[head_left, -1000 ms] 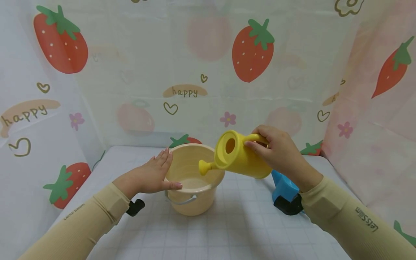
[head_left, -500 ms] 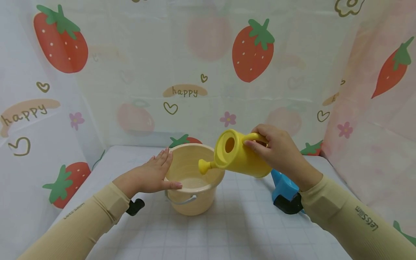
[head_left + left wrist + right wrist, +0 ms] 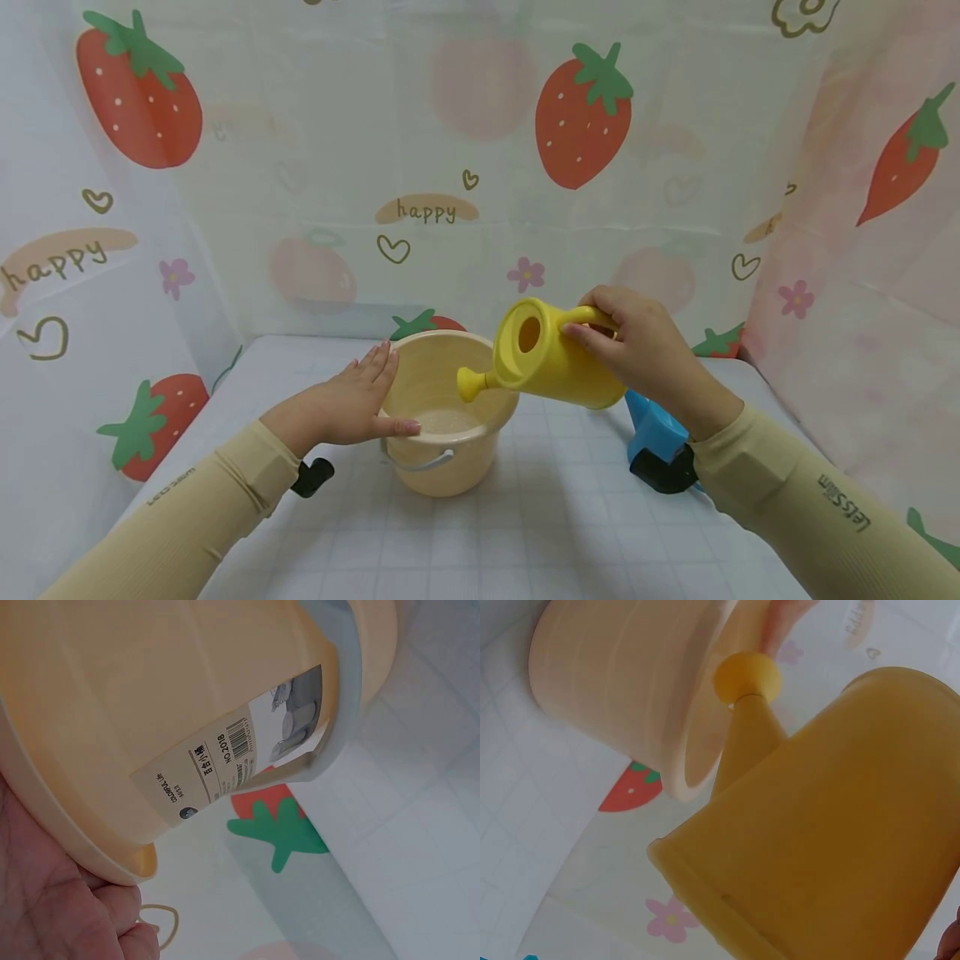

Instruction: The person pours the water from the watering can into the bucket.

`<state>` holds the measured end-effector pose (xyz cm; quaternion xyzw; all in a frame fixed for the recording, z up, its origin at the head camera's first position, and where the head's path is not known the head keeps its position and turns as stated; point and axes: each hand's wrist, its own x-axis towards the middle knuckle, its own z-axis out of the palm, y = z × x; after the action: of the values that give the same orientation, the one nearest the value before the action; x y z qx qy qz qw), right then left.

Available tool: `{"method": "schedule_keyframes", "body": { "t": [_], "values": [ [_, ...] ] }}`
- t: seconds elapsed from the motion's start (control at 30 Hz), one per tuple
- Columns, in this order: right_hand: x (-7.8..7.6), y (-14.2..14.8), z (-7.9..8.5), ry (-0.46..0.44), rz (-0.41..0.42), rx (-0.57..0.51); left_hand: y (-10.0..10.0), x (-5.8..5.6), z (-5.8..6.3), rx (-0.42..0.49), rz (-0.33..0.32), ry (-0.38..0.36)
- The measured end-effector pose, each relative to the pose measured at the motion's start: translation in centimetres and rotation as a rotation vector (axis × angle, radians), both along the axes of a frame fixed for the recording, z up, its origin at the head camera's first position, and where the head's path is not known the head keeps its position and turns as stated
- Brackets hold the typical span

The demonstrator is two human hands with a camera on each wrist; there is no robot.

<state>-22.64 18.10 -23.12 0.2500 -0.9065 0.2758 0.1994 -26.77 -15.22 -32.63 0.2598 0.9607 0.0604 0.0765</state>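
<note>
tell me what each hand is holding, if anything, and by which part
The right hand holds the yellow watering can by its handle. The left hand just rests on the bucket's rim, not gripping it.

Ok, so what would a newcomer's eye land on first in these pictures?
Probably the yellow can, tilted in the right grip with its spout at the mouth of the bucket. Next, perhaps, the big red strawberries printed on the backdrop around the table. A blue thing, partly hidden, shows to the bucket's right.
</note>
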Motion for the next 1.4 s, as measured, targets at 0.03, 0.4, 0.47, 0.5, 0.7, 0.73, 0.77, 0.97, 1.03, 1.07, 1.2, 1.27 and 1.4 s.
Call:
{"method": "schedule_keyframes", "body": {
  "t": [0.03, 0.4, 0.47, 0.5, 0.7, 0.73, 0.77, 0.97, 1.03, 1.07, 1.2, 1.27, 1.4],
  "values": [
    [-0.02, -0.02, -0.03, 0.0, -0.001, 0.001, -0.02, -0.02, -0.02, 0.001, 0.001, -0.001],
    [-0.15, -0.11, -0.19, 0.014, 0.002, 0.004, -0.08, 0.07, 0.03, 0.002, -0.001, 0.004],
    [-0.13, -0.07, -0.18, 0.016, 0.003, 0.003, -0.1, 0.02, -0.01, 0.004, -0.003, 0.003],
    [-0.12, -0.05, -0.17, 0.017, 0.005, 0.002, -0.13, -0.01, -0.04, 0.003, -0.002, 0.003],
    [-0.09, -0.06, -0.12, 0.023, 0.015, 0.009, -0.08, -0.01, -0.08, 0.001, -0.007, 0.015],
    [-0.09, -0.07, -0.1, 0.023, 0.015, 0.012, -0.08, -0.01, -0.1, 0.005, -0.011, 0.019],
    [-0.08, -0.09, -0.09, 0.024, 0.015, 0.015, -0.1, -0.02, -0.13, 0.006, -0.012, 0.021],
    [-0.12, -0.15, 0.0, 0.033, 0.015, 0.026, -0.07, 0.1, -0.07, 0.006, -0.008, 0.016],
    [-0.14, -0.18, 0.0, 0.034, 0.018, 0.027, -0.06, 0.12, -0.04, 0.005, -0.009, 0.014],
    [-0.13, -0.19, 0.0, 0.036, 0.02, 0.028, -0.05, 0.11, -0.02, 0.009, -0.012, 0.012],
    [-0.11, -0.26, 0.04, 0.041, 0.026, 0.029, -0.03, 0.03, -0.07, 0.002, -0.01, 0.015],
    [-0.1, -0.28, 0.09, 0.039, 0.026, 0.031, -0.06, -0.02, -0.12, 0.003, -0.01, 0.015],
    [-0.06, -0.35, 0.25, 0.037, 0.023, 0.034, -0.16, -0.3, -0.42, 0.002, -0.006, 0.017]
  ]
}}
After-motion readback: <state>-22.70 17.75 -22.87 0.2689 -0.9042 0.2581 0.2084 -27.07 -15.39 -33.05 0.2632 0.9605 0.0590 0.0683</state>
